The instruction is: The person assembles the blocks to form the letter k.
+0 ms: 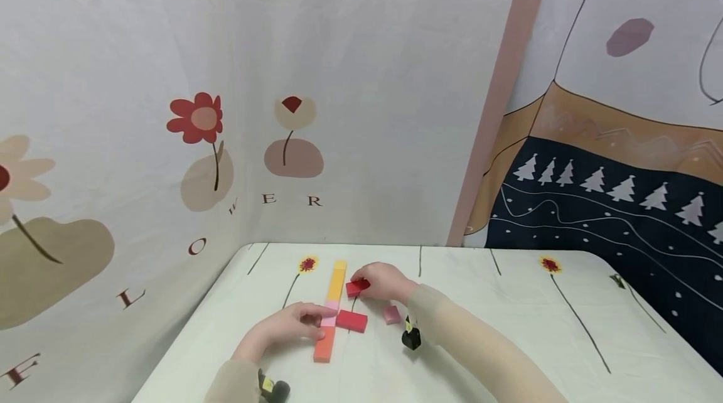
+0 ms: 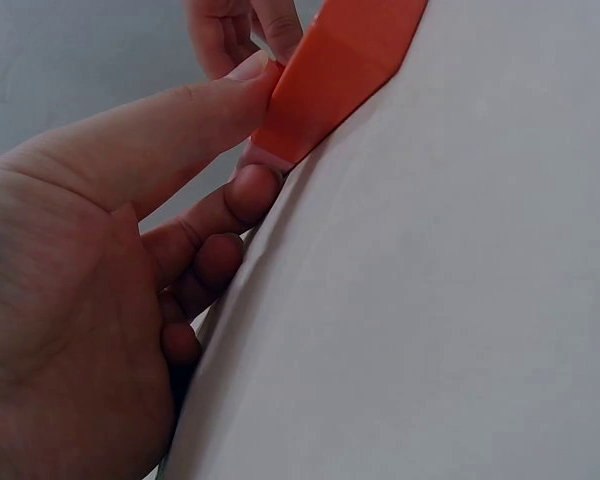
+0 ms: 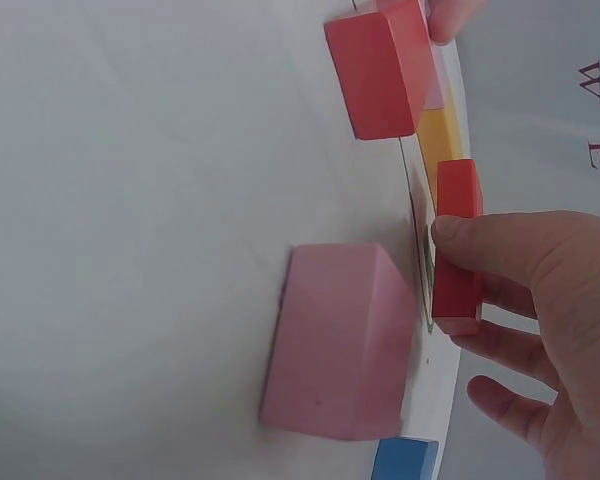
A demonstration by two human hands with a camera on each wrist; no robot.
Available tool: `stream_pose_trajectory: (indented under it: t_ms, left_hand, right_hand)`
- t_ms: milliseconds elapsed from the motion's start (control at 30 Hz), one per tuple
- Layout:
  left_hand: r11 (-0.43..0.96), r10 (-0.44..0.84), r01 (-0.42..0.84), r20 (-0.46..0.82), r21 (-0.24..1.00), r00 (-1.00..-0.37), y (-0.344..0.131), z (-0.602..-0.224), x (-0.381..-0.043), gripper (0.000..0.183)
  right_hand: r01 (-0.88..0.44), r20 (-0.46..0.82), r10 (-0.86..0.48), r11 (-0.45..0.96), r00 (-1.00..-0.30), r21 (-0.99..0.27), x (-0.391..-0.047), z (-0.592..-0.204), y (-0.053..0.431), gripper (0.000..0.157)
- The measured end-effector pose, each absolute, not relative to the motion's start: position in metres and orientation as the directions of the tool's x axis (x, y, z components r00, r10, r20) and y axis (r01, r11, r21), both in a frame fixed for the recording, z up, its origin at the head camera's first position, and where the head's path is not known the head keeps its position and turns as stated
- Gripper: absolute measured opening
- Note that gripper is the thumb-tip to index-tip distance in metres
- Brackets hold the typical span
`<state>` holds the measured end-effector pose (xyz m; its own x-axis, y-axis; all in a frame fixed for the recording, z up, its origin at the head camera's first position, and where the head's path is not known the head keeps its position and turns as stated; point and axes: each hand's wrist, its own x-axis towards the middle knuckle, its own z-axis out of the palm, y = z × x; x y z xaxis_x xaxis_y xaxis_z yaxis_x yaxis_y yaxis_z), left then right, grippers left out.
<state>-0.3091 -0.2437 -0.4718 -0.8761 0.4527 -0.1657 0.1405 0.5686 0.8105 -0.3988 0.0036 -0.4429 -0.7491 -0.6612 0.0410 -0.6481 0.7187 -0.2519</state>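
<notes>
A row of blocks runs away from me on the white cloth: orange (image 1: 324, 351), pink (image 1: 328, 322), then yellow-orange (image 1: 336, 284). My left hand (image 1: 296, 322) pinches the pink block, its thumb at the seam with the orange block. My right hand (image 1: 384, 282) grips a red block (image 3: 458, 290) between thumb and fingers, just right of the row's far part. A second red block (image 1: 352, 321) lies crosswise beside the pink part of the row. Nearer my right sleeve is a loose pink block (image 1: 391, 315).
In the right wrist view a blue block (image 3: 405, 460) shows at the bottom edge, beyond the loose pink one. The table (image 1: 497, 334) has a white cloth printed with flowers. Printed curtains (image 1: 361, 108) hang behind it and at the sides.
</notes>
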Motion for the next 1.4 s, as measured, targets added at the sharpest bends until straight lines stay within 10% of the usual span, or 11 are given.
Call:
stream_pose_trajectory:
  t_ms: [1400]
  left_hand:
    - [0.542,0.47,0.148,-0.153,0.827,-0.869,-0.2448,-0.4731,-0.3109,0.044]
  right_hand:
    - [-0.665,0.052,-0.676,0.703,-0.735,-0.253,-0.3931,-0.4506,-0.001,0.032]
